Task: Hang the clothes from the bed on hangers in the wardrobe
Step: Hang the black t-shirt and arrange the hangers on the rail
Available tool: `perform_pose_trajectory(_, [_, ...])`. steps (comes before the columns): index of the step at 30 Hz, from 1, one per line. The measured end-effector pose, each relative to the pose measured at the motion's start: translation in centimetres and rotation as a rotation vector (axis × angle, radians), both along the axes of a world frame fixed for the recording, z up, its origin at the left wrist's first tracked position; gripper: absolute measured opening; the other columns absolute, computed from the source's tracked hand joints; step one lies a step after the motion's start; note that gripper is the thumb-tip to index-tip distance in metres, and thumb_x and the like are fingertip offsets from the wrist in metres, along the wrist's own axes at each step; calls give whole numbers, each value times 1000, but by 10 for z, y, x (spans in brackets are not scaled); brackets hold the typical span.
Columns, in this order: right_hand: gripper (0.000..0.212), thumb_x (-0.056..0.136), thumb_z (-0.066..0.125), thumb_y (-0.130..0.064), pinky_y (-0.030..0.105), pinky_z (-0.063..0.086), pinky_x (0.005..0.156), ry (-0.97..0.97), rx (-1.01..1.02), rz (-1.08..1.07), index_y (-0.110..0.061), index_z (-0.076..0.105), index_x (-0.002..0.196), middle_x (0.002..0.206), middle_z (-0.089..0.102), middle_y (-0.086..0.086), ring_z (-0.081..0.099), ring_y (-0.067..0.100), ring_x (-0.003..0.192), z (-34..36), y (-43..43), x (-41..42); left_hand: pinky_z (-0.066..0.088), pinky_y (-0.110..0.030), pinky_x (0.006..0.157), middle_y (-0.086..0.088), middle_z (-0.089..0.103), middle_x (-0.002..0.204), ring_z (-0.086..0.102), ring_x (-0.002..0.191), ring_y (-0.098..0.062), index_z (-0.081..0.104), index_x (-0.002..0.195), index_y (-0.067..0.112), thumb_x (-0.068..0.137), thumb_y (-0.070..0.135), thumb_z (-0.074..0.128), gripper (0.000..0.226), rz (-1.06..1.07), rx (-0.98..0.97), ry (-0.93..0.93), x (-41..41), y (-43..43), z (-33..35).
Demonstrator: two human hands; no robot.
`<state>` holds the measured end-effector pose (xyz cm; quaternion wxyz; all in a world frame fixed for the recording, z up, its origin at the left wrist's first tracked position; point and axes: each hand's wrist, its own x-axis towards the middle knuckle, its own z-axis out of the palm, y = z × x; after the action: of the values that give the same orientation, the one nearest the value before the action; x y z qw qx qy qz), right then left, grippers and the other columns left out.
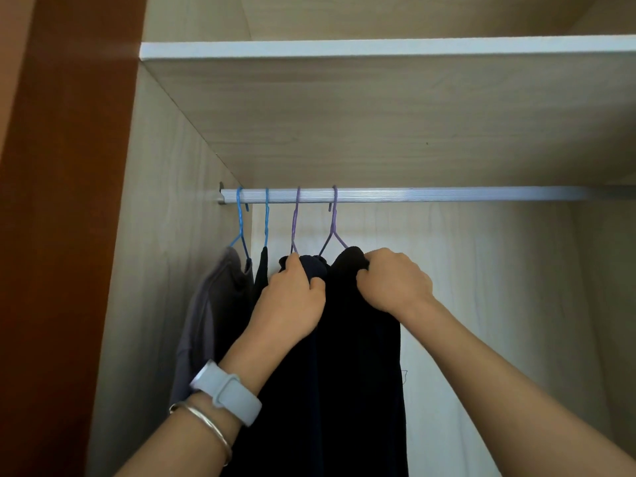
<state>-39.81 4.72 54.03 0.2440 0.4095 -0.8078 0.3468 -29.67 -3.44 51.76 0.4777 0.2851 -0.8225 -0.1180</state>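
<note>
Black or very dark navy clothing (358,356) hung in the middle of an open wardrobe, falling from two purple hangers past the bottom edge of the view. It could not be told whether it was one garment or two side by side.

The left hand (292,297) was curled around a fold of the dark cloth at its top, just below the left purple hanger (295,218), with the thumb pressed onto the fabric. The right hand (392,280) was closed in a loose fist, its fingers bunching the cloth at the shoulder of the right purple hanger (334,222). Both forearms reached up and away from the viewer. The left wrist wore a pale grey watch (227,390) and, nearer the viewer, a thin silver bangle (203,418).

All the hangers hooked over a ribbed silver rail (447,194) running left to right across the wardrobe. Left of the purple pair hung two blue hangers. The one nearest the wall (241,218) carried a grey garment (210,304). The second blue hanger (266,215) held a narrow dark piece (263,270) hanging just beside the left hand.

Above the rail sat a pale wood-grain shelf (378,48) with a white front edge. The wardrobe's left side wall (155,270) had the same pale wood finish, and a reddish-brown panel (69,201) stood at the far left of the scene.
</note>
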Motion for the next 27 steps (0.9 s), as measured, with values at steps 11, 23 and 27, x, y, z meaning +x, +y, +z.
perform_pose_trajectory(11, [20, 92, 33, -14, 29, 31, 57, 62, -198, 51, -10, 52, 85, 78, 53, 6, 46, 27, 72, -26, 2, -6, 42, -35, 76, -22, 58, 112, 58, 99, -37, 43, 112, -1, 99, 24, 28, 32, 103, -72, -66, -2, 7, -5])
perform_pose_trajectory(23, [24, 89, 36, -8, 29, 33, 59, 154, -156, 1, -7, 54, 104, 69, 45, 4, 44, 27, 70, -33, 5, -1, 48, -37, 74, -21, 61, 107, 61, 92, -36, 35, 131, 5, 97, 25, 33, 40, 10, -48, 0, -3, 1, -16])
perform_pose_trajectory(27, [41, 90, 46, -27, 32, 50, 71, -29, -393, 319, -28, 46, 130, 94, 62, -2, 59, 17, 83, -70, 11, 0, 43, -31, 101, -11, 52, 133, 53, 119, -26, 22, 144, 17, 89, 17, 51, 62, -196, 33, 90, 2, -2, -69])
